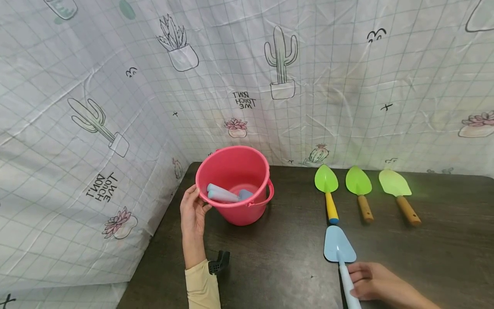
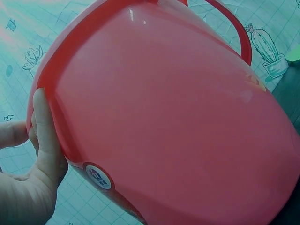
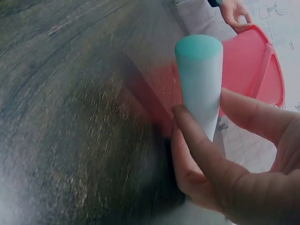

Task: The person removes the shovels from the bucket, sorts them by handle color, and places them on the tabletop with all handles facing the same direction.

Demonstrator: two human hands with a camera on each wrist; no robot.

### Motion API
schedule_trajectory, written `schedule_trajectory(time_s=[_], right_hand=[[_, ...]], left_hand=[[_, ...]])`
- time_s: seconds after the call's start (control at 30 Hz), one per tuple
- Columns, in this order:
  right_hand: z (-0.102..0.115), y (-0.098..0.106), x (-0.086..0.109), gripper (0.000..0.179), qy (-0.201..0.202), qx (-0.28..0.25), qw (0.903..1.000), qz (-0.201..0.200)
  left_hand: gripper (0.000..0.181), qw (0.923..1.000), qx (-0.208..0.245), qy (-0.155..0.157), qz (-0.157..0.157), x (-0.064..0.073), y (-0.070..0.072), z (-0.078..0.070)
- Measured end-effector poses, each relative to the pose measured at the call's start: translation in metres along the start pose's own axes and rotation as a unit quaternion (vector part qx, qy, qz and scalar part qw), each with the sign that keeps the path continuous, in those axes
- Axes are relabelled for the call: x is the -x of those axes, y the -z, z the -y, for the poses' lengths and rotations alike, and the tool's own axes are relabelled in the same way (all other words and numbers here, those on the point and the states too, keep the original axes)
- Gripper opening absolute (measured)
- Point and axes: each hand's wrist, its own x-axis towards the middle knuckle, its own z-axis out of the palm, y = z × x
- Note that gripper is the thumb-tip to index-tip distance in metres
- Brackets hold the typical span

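Pale-blue trowel (image 1: 339, 253), long axis roughly fore-and-aft, blade foremost, pinched by its handle in the right hand (image 1: 368, 280), at the surface (image 1: 278, 262) (touching or lifted, hard to tell); leftward and farther off, red bucket (image 1: 242, 214), gripped at the rim by the left hand (image 1: 194, 212).

The bucket (image 1: 243, 213) is pinkish red, the near trowel (image 1: 340, 253) pale blue, the far trowels (image 1: 359, 181) green with yellow or brown handles (image 1: 330, 207), the bench (image 1: 270, 257) dark brown, the cloth (image 1: 216, 77) white with gridlines.
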Motion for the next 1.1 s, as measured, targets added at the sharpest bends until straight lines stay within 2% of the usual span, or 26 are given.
schedule_trajectory(time_s=[0.1, 0.23, 0.33, 0.8, 0.9, 1.0, 1.1], right_hand=[[0.004, -0.01, -0.003, 0.043, -0.019, 0.032, 0.998, -0.052], [0.008, -0.02, -0.01, 0.033, -0.048, 0.077, 0.9885, -0.121], [0.009, -0.023, -0.013, 0.029, -0.056, 0.103, 0.982, -0.148], [0.013, -0.029, -0.014, 0.032, -0.057, 0.156, 0.9738, -0.155], [0.016, -0.025, -0.014, 0.029, -0.06, 0.19, 0.9694, -0.144], [0.023, -0.017, -0.014, 0.023, -0.038, 0.231, 0.9618, -0.142], [0.031, -0.009, -0.012, 0.019, 0.003, 0.253, 0.9572, -0.14]], left_hand=[[0.017, 1.0, 0.0, -0.003, 0.0, 0.0, 0.0, 0.0], [0.017, 1.0, 0.001, -0.003, 0.004, -0.001, 0.0, 0.0], [0.016, 1.0, 0.0, -0.002, 0.006, -0.001, 0.001, 0.001], [0.016, 1.0, 0.001, 0.003, 0.0, -0.002, 0.001, 0.001], [0.016, 1.0, 0.003, 0.005, 0.0, -0.002, 0.0, 0.001], [0.015, 1.0, 0.003, 0.005, 0.0, -0.002, 0.0, 0.0], [0.014, 1.0, 0.002, 0.005, 0.001, -0.003, 0.0, 0.0]])
